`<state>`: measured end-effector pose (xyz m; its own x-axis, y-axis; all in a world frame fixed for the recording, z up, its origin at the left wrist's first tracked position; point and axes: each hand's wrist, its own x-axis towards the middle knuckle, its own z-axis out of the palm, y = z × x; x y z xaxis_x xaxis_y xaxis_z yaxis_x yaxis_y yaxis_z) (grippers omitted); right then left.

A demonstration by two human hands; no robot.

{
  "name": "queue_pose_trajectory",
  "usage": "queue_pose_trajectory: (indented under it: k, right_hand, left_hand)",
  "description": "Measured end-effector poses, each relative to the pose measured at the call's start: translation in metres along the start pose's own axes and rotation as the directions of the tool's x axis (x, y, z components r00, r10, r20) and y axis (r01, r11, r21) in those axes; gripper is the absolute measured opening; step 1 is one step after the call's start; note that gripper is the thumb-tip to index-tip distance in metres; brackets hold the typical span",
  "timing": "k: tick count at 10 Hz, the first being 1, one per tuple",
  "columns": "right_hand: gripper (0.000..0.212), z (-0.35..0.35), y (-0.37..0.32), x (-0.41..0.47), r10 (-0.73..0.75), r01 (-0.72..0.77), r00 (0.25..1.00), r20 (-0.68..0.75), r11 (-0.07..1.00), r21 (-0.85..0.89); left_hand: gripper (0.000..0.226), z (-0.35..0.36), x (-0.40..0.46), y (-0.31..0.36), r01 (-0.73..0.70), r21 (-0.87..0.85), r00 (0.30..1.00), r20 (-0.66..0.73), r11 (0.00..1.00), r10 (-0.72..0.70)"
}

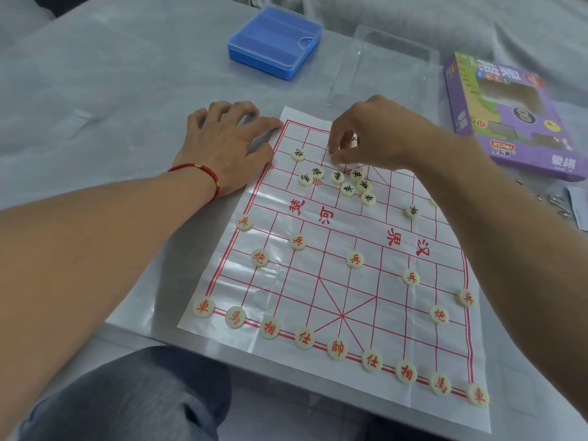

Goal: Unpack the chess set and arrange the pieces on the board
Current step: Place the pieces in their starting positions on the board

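Note:
A thin plastic chess board sheet [334, 281] with red grid lines lies on the grey table. Red-lettered round pieces [336, 347] stand in a row along its near edge, with more on the rows above. Several black-lettered pieces [346, 188] lie in a loose cluster on the far half. My left hand [227, 144] rests flat on the table, its thumb touching the sheet's far left corner. My right hand [366, 135] hovers over the far rows and its fingertips pinch a pale piece at the sheet; the piece is mostly hidden.
A blue plastic case [275, 41] with a clear lid sits at the far middle. A clear plastic tray [385, 63] lies beyond the board. A purple game box [515, 116] lies at the right, with small metal bits [556, 202] near it. My knee [133, 399] is below the table's edge.

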<state>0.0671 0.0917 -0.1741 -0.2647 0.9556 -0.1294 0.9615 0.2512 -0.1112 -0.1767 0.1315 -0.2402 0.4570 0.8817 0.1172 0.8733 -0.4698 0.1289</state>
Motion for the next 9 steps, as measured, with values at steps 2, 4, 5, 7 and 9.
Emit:
queue_pose_trajectory:
  k: [2,4,5,7,9]
  right_hand:
    - [0.025,-0.008,-0.004,0.002,-0.018,0.022,0.997,-0.071,0.998,0.054]
    - [0.029,-0.002,-0.026,0.043,-0.007,0.047,0.970,-0.245,0.986,0.160]
    - [0.034,0.008,-0.032,0.059,-0.013,0.054,0.975,-0.220,0.982,0.180]
    - [0.040,0.012,-0.025,0.061,0.035,0.000,0.978,-0.204,0.985,0.170]
    - [0.023,0.017,-0.026,0.063,0.067,-0.030,0.968,-0.241,0.988,0.154]
  left_hand:
    - [0.047,-0.001,-0.001,0.001,0.002,0.001,1.000,0.000,1.000,-0.002]
    - [0.046,0.000,0.000,0.002,0.007,0.014,1.000,-0.007,1.000,-0.007]
    - [0.045,0.000,-0.001,0.000,0.000,0.004,1.000,-0.025,1.000,0.000]
    - [0.046,0.000,-0.002,0.001,0.003,-0.001,1.000,-0.019,1.000,-0.003]
    - [0.046,0.001,0.000,0.001,0.005,0.005,1.000,-0.017,1.000,-0.005]
